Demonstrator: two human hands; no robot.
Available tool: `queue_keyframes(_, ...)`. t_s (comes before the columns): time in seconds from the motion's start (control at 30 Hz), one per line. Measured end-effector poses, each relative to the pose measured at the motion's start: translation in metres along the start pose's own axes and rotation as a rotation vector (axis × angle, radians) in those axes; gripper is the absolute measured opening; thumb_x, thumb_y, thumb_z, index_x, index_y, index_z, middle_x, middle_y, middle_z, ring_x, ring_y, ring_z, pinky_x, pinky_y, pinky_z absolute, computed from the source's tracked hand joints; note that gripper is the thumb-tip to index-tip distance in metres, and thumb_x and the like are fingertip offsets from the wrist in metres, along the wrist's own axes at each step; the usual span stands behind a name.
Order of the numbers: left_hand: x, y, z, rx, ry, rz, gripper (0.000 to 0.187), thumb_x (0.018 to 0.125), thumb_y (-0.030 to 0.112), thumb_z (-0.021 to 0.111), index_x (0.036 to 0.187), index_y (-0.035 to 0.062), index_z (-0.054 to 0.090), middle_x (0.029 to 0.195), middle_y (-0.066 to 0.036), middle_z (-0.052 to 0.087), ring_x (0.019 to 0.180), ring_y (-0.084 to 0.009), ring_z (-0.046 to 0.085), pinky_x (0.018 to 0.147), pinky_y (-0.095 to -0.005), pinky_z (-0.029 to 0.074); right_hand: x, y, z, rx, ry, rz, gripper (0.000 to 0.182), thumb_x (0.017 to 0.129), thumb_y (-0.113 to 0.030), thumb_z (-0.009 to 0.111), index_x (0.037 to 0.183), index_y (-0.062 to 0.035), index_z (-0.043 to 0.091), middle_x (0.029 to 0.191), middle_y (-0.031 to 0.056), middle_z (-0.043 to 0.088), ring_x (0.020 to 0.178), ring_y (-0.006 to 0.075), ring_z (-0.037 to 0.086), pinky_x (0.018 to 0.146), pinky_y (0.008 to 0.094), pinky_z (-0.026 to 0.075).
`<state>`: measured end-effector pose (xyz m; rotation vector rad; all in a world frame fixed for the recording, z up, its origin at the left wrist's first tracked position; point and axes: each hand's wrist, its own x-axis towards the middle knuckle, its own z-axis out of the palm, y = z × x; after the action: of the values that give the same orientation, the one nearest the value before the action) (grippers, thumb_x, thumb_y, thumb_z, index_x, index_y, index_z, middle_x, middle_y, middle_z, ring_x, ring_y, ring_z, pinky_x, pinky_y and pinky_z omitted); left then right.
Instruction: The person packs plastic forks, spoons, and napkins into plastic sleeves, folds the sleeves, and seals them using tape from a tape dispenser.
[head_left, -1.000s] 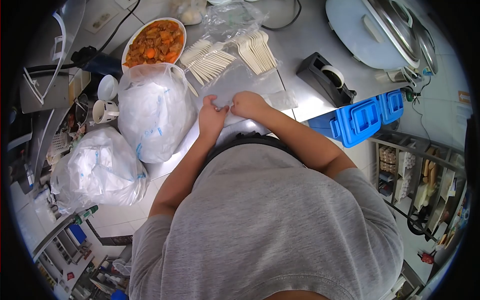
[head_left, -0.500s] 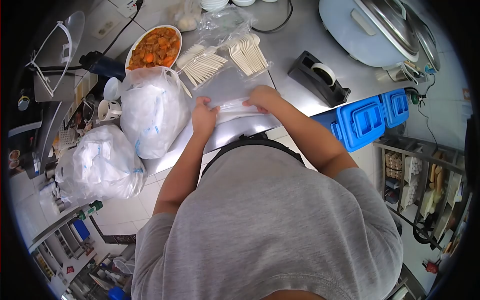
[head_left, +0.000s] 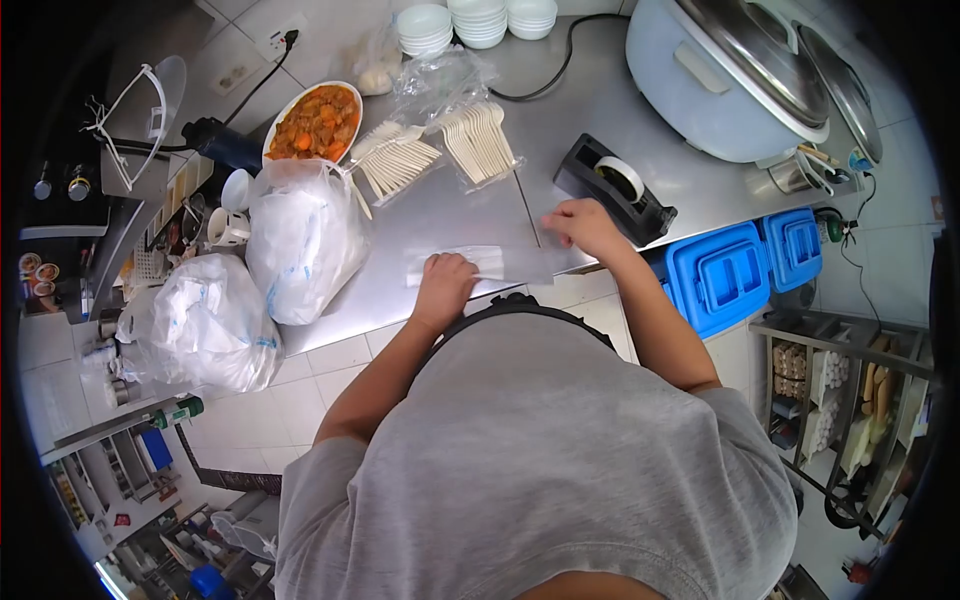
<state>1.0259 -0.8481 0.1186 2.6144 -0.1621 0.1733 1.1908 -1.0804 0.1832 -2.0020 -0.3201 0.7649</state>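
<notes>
Bright, even indoor light, soft glare on the steel worktop point(head_left: 590, 110), faint shadows under the hands, strong fisheye bending, black vignette at corners, edges slightly soft, centre sharp

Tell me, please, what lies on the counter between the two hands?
In the head view, between the left hand pressing the small clear packet and the right hand near the tape dispenser, only bare steel counter shows, crossed by its dark seam.

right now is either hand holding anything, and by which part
The left hand presses flat on the near end of a small white packet on the counter. The right hand lifts nothing, beside the tape dispenser.
</notes>
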Motion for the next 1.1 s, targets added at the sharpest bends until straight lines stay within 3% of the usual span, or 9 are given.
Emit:
queue_keyframes(0.07, 0.006, 0.004, -0.009, -0.154, 0.115, -0.1, 0.02, 0.08, 0.021, 0.07, 0.094, 0.0085, 0.063, 0.087, -0.008, 0.06, 0.085, -0.0304, 0.057, 0.082, -0.0409, 0.045, -0.007, -0.003, -0.025, 0.113, 0.021, 0.003, 0.022, 0.083, -0.022, 0.064, 0.081, -0.0008, 0.068, 0.061, 0.0039, 0.058, 0.058, 0.0098, 0.054, 0.054, 0.0258, 0.04)
queue_keyframes(0.2, 0.034, 0.043, -0.06, -1.558, 0.236, -0.681, 0.022, 0.089, 0.017, 0.065, 0.107, 0.005, 0.059, 0.099, -0.005, 0.066, 0.092, -0.0176, 0.063, 0.082, -0.0316, 0.049, -0.023, -0.031, -0.057, 0.369, -0.025, -0.079, 0.02, 0.087, -0.022, 0.062, 0.095, -0.0042, 0.067, 0.068, -0.0016, 0.057, 0.065, 0.0081, 0.053, 0.061, 0.0229, 0.04)
queue_keyframes(0.23, 0.042, 0.065, -0.078, -1.754, 0.28, -0.607, 0.028, 0.089, 0.013, 0.065, 0.113, 0.0023, 0.056, 0.108, -0.005, 0.065, 0.095, -0.0132, 0.062, 0.084, -0.0294, 0.049, -0.024, -0.042, -0.056, 0.404, -0.05, -0.111, 0.021, 0.088, -0.022, 0.062, 0.097, -0.0033, 0.067, 0.07, -0.0011, 0.058, 0.067, 0.0085, 0.054, 0.062, 0.0228, 0.041)
queue_keyframes(0.5, 0.056, 0.109, -0.078, -1.23, 0.164, -0.42, 0.024, 0.083, 0.006, 0.07, 0.105, 0.0001, 0.064, 0.095, -0.005, 0.07, 0.083, -0.0109, 0.064, 0.078, -0.0261, 0.05, -0.009, -0.101, -0.024, 0.743, -0.318, -0.437, 0.039, 0.085, -0.024, 0.068, 0.116, 0.0003, 0.063, 0.103, 0.0076, 0.068, 0.094, 0.0167, 0.063, 0.089, 0.0303, 0.047)
queue_keyframes(0.6, 0.057, 0.102, -0.079, -0.924, -0.015, -0.483, 0.038, 0.089, 0.023, 0.067, 0.118, 0.0001, 0.058, 0.11, -0.011, 0.066, 0.094, -0.0158, 0.063, 0.085, -0.0298, 0.048, -0.004, -0.126, -0.027, 0.506, -0.353, -0.472, 0.028, 0.09, -0.019, 0.063, 0.111, -0.0008, 0.066, 0.102, 0.006, 0.069, 0.092, 0.0171, 0.063, 0.085, 0.0306, 0.048)
queue_keyframes(0.7, 0.046, 0.099, -0.065, -1.16, 0.355, -0.736, 0.06, 0.092, 0.044, 0.057, 0.132, -0.0001, 0.047, 0.125, -0.016, 0.057, 0.107, -0.024, 0.059, 0.095, -0.0375, 0.044, -0.028, -0.128, -0.019, 0.227, -0.132, -0.67, 0.02, 0.088, -0.013, 0.061, 0.106, -0.0077, 0.07, 0.097, 0.0046, 0.071, 0.089, 0.0192, 0.066, 0.08, 0.0319, 0.051)
queue_keyframes(0.8, 0.04, 0.122, -0.103, -2.206, -0.227, -0.631, 0.076, 0.092, 0.058, 0.046, 0.139, -0.0012, 0.036, 0.132, -0.019, 0.051, 0.115, -0.0314, 0.054, 0.103, -0.0451, 0.038, -0.055, -0.107, -0.008, -0.21, 0.024, -1.157, 0.025, 0.082, -0.008, 0.064, 0.105, -0.0144, 0.071, 0.095, 0.0056, 0.07, 0.087, 0.0223, 0.067, 0.076, 0.0331, 0.053)
queue_keyframes(0.9, 0.039, 0.119, -0.093, -2.089, -0.122, -0.645, 0.051, 0.094, 0.026, 0.053, 0.134, -0.0037, 0.04, 0.126, -0.019, 0.054, 0.116, -0.0281, 0.055, 0.1, -0.0414, 0.043, -0.078, -0.083, 0.0, -0.153, -0.099, -1.153, 0.029, 0.075, -0.005, 0.064, 0.101, -0.0167, 0.072, 0.092, 0.0087, 0.069, 0.083, 0.0273, 0.066, 0.075, 0.0341, 0.053)
queue_keyframes(1.1, 0.056, 0.134, -0.079, -1.866, 0.009, -0.538, 0.045, 0.082, -0.006, 0.052, 0.126, 0.001, 0.046, 0.119, -0.012, 0.059, 0.111, -0.0234, 0.058, 0.093, -0.0373, 0.048, -0.104, -0.072, -0.009, 0.128, -0.165, -0.637, 0.014, 0.087, -0.009, 0.064, 0.098, -0.0079, 0.07, 0.088, 0.0063, 0.071, 0.077, 0.0145, 0.067, 0.07, 0.0284, 0.053)
